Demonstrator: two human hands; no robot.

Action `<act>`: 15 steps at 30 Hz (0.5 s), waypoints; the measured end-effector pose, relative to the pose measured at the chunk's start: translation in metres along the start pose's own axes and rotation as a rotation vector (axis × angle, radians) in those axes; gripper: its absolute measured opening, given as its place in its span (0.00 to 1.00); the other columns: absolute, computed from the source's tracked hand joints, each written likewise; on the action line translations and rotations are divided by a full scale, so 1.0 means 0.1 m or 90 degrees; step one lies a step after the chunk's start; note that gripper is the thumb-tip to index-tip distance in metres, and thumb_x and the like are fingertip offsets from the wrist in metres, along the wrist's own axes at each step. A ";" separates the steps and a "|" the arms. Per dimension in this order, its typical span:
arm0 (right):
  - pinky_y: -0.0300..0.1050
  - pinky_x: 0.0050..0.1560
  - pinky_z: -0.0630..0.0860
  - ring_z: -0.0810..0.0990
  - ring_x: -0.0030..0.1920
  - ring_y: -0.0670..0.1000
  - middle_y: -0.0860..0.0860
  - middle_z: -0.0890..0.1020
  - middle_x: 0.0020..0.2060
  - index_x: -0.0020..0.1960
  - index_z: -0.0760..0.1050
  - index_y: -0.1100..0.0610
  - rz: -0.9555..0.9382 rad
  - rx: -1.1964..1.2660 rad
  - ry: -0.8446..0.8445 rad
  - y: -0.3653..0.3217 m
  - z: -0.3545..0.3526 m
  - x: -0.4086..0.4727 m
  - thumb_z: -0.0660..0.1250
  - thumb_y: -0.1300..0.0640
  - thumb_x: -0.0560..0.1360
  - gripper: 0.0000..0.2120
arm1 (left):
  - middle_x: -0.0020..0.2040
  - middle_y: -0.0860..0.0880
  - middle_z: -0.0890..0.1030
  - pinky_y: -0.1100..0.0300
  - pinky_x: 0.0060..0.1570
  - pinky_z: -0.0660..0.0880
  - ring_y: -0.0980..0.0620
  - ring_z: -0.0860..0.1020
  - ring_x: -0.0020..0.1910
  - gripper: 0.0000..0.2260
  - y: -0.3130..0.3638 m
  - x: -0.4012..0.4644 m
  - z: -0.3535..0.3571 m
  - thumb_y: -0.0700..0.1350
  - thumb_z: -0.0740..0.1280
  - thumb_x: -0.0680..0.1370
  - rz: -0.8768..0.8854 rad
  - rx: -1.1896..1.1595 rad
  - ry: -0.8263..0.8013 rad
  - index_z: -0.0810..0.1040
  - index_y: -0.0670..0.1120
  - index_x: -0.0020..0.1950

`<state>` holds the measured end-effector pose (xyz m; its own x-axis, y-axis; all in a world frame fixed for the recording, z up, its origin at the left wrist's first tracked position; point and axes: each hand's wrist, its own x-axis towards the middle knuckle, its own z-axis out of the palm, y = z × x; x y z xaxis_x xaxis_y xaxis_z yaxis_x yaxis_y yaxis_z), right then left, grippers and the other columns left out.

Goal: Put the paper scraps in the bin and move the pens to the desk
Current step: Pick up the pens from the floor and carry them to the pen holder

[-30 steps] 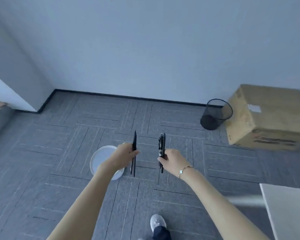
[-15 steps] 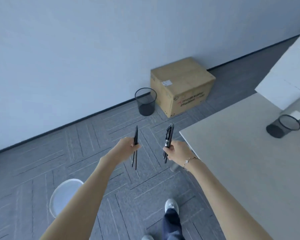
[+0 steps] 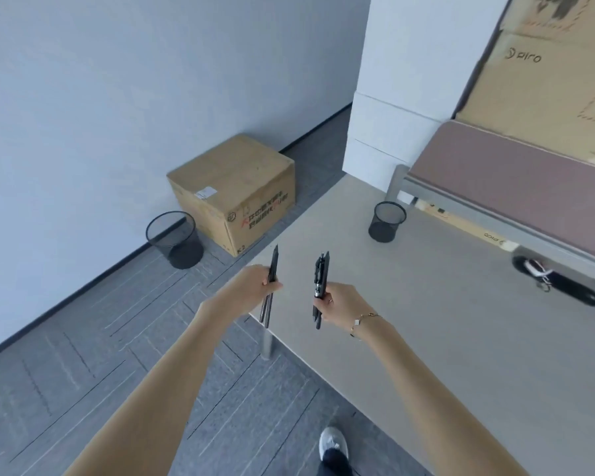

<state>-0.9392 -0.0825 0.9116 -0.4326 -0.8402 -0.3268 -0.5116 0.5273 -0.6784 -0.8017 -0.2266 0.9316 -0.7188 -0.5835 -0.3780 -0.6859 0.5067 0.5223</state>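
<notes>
My left hand [image 3: 251,290] grips a few thin black pens [image 3: 271,286], held nearly upright over the desk's near left corner. Closed around a bundle of thicker black pens [image 3: 320,286], my right hand [image 3: 340,305] hovers above the pale desk [image 3: 443,321]. The two hands are level and a short gap apart. A black mesh bin [image 3: 175,239] stands on the carpet by the wall, left of the desk. On the desk further back sits a small black mesh pen cup [image 3: 387,221]. No paper scraps are visible.
A cardboard box [image 3: 237,194] sits on the floor right of the bin. A grey shelf riser [image 3: 495,201] and flattened cardboard stand at the desk's far side. A black oval object [image 3: 560,283] lies on the desk at right. My shoe [image 3: 334,444] is below.
The view has swung right: the desk now fills the right half and lies under my hands. The white round thing on the floor has left view. Both hands still hold their pens.
</notes>
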 end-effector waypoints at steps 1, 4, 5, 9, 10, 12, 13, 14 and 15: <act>0.51 0.46 0.78 0.82 0.43 0.61 0.63 0.83 0.40 0.40 0.73 0.63 0.001 -0.008 0.002 0.10 -0.12 0.03 0.60 0.60 0.75 0.08 | 0.35 0.50 0.76 0.57 0.35 0.70 0.51 0.74 0.33 0.10 0.15 0.11 0.05 0.50 0.63 0.78 0.012 0.004 0.000 0.74 0.46 0.40; 0.47 0.45 0.77 0.81 0.40 0.58 0.62 0.83 0.40 0.38 0.70 0.57 0.010 -0.016 0.013 0.39 -0.44 0.15 0.61 0.60 0.75 0.07 | 0.31 0.50 0.70 0.61 0.30 0.63 0.50 0.69 0.30 0.13 0.58 0.38 0.19 0.48 0.62 0.78 0.036 -0.026 0.006 0.69 0.46 0.35; 0.45 0.44 0.76 0.80 0.38 0.56 0.61 0.84 0.40 0.37 0.70 0.56 0.012 -0.017 0.020 0.47 -0.54 0.20 0.61 0.59 0.75 0.07 | 0.33 0.49 0.71 0.60 0.30 0.63 0.49 0.68 0.31 0.12 0.69 0.45 0.24 0.47 0.61 0.79 0.036 -0.040 0.007 0.70 0.43 0.37; 0.42 0.41 0.74 0.82 0.39 0.54 0.52 0.83 0.33 0.38 0.71 0.56 0.041 -0.001 0.049 0.73 -0.86 0.39 0.62 0.60 0.74 0.06 | 0.42 0.44 0.77 0.58 0.36 0.69 0.48 0.73 0.37 0.11 0.96 0.78 0.37 0.47 0.62 0.78 0.040 -0.074 0.010 0.77 0.39 0.46; 0.42 0.40 0.74 0.82 0.39 0.54 0.51 0.82 0.32 0.38 0.72 0.56 0.050 0.009 0.056 0.78 -0.92 0.44 0.62 0.60 0.74 0.06 | 0.42 0.45 0.79 0.57 0.38 0.71 0.48 0.74 0.37 0.10 0.99 0.87 0.39 0.47 0.62 0.78 0.038 -0.084 0.008 0.77 0.41 0.46; 0.42 0.38 0.74 0.81 0.38 0.54 0.51 0.82 0.33 0.38 0.72 0.56 0.063 0.027 0.069 0.86 -1.02 0.53 0.62 0.60 0.73 0.05 | 0.43 0.45 0.80 0.56 0.39 0.72 0.47 0.75 0.38 0.08 1.04 1.07 0.42 0.48 0.63 0.78 0.031 -0.098 0.007 0.77 0.44 0.45; 0.40 0.36 0.73 0.80 0.36 0.53 0.49 0.81 0.31 0.38 0.72 0.57 0.067 0.034 0.076 0.90 -1.07 0.58 0.62 0.61 0.73 0.05 | 0.42 0.46 0.80 0.56 0.39 0.72 0.46 0.76 0.38 0.08 1.07 1.17 0.42 0.48 0.63 0.77 0.034 -0.100 0.009 0.77 0.44 0.43; 0.38 0.33 0.71 0.79 0.35 0.51 0.47 0.80 0.29 0.38 0.72 0.57 0.072 0.041 0.083 0.94 -1.12 0.63 0.62 0.61 0.73 0.06 | 0.41 0.46 0.80 0.55 0.39 0.73 0.45 0.77 0.39 0.08 1.11 1.26 0.42 0.47 0.64 0.77 0.039 -0.102 0.011 0.77 0.45 0.43; 0.35 0.32 0.69 0.77 0.34 0.50 0.46 0.79 0.28 0.38 0.72 0.57 0.075 0.045 0.090 0.97 -1.16 0.68 0.61 0.61 0.73 0.06 | 0.42 0.46 0.80 0.54 0.41 0.74 0.44 0.78 0.41 0.08 1.15 1.34 0.41 0.47 0.64 0.77 0.045 -0.104 0.012 0.78 0.45 0.42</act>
<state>-1.1043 -0.0737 0.9006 -0.5895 -0.7442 -0.3142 -0.3994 0.6065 -0.6874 -0.9821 -0.2206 0.9095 -0.7613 -0.5629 -0.3218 -0.6050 0.4380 0.6649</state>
